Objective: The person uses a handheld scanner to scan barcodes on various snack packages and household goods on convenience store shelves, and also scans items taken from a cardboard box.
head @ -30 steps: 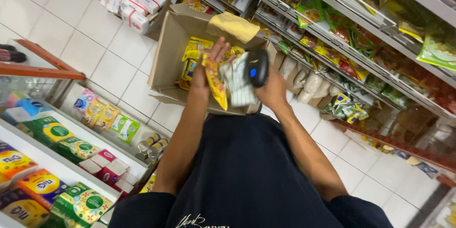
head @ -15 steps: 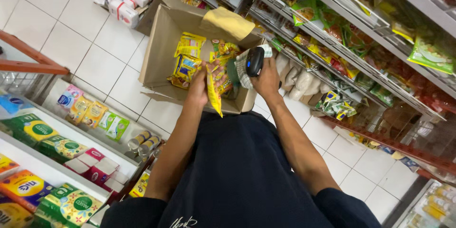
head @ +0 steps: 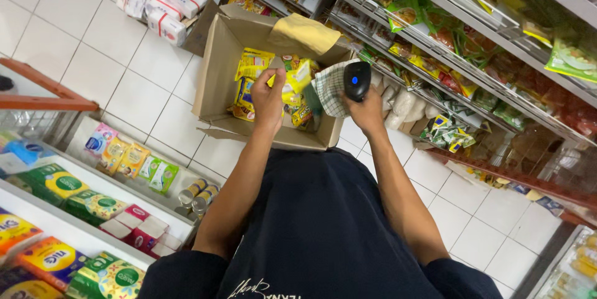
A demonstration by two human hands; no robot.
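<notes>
An open cardboard box (head: 217, 81) stands on the white tiled floor with several yellow snack packets (head: 252, 65) inside. My left hand (head: 268, 97) is over the box, its fingers closed on a yellow packet (head: 297, 78) held upright. My right hand (head: 367, 109) grips a black handheld scanner (head: 357, 80) together with a checked cloth (head: 329, 87), just right of the packet and above the box's near right corner. A yellow cloth (head: 308, 32) lies draped over the box's far flap.
Wire shelves (head: 472, 44) with bagged snacks run along the right. A lower shelf (head: 93, 193) with boxes and cans is at the left, beside an orange rail (head: 43, 90). White and red cartons (head: 158, 3) lie on the floor beyond the box.
Both hands have come lower and nearer the box. The packet in my left hand has turned more upright, and the scanner has swung to the right of it.
</notes>
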